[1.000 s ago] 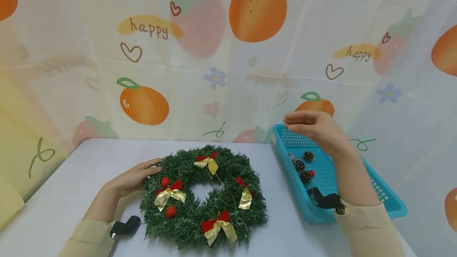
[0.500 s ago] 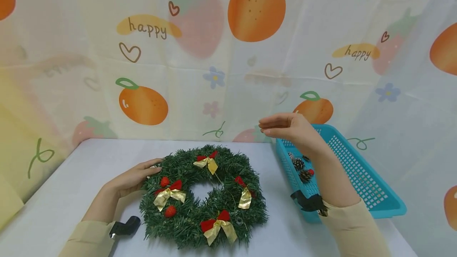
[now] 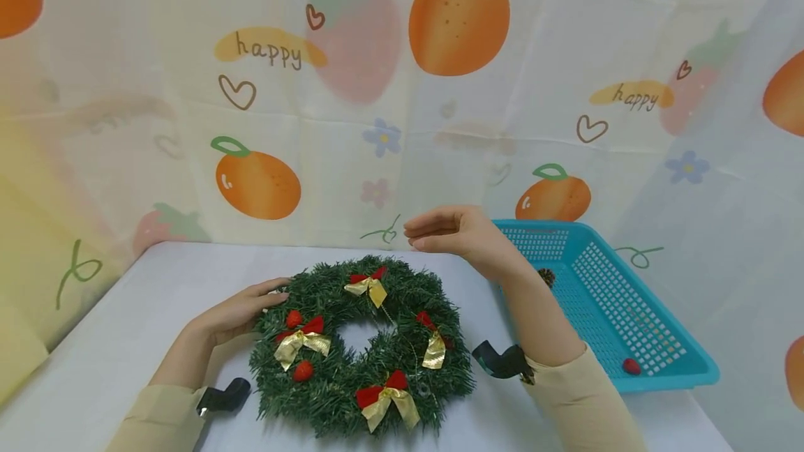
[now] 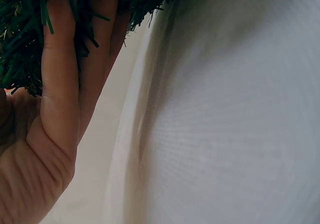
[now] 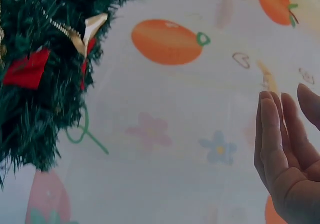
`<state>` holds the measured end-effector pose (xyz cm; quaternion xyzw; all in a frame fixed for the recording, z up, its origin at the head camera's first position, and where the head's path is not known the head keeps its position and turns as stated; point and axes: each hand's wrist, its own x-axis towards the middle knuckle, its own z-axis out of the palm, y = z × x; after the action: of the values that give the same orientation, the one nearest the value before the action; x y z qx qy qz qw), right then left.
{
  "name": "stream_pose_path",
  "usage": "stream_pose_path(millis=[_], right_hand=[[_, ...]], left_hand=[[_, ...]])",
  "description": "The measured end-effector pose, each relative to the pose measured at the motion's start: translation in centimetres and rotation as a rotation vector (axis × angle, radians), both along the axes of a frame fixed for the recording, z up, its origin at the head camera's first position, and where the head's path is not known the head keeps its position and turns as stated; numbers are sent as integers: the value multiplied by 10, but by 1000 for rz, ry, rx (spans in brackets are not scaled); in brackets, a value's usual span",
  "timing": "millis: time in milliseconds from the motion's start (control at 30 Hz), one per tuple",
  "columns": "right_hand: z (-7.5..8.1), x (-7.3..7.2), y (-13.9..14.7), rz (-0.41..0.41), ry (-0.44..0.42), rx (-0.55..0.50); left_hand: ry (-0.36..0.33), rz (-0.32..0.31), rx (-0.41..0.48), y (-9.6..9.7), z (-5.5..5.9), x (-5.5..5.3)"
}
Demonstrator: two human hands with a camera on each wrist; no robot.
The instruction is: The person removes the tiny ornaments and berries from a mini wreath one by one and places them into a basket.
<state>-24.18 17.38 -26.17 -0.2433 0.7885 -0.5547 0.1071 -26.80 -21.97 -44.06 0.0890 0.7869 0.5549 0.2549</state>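
A green Christmas wreath (image 3: 301, 396) with red and gold bows and two red strawberry ornaments (image 3: 303, 370) lies on the white table. My left hand (image 3: 239, 311) holds its left edge. In the left wrist view the fingers (image 4: 60, 74) run up along the wreath, their tips hidden in the needles. My right hand (image 3: 458, 234) is raised behind the wreath's far right side, apart from it. Its fingers are extended together with the thumb apart, and nothing shows between them in the right wrist view.
At the right stands a turquoise plastic basket (image 3: 628, 302). A pine cone (image 3: 546, 276) and a small red ornament (image 3: 631, 366) lie inside; my right forearm hides its left part. A fruit-printed curtain (image 3: 377, 187) hangs behind the table.
My right hand has moved left from above the basket toward the wreath's far side, uncovering the basket's right part. The left hand and wreath have stayed in place.
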Motion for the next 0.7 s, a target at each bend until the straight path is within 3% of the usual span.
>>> stream_pose_path(millis=[267,700], right_hand=[[-9,-1,-30,98,-13,-33],[-27,1,-84,295,-103,69]], left_hand=[[0,1,-4,0,1,0],[3,10,20,0,-1,-2]])
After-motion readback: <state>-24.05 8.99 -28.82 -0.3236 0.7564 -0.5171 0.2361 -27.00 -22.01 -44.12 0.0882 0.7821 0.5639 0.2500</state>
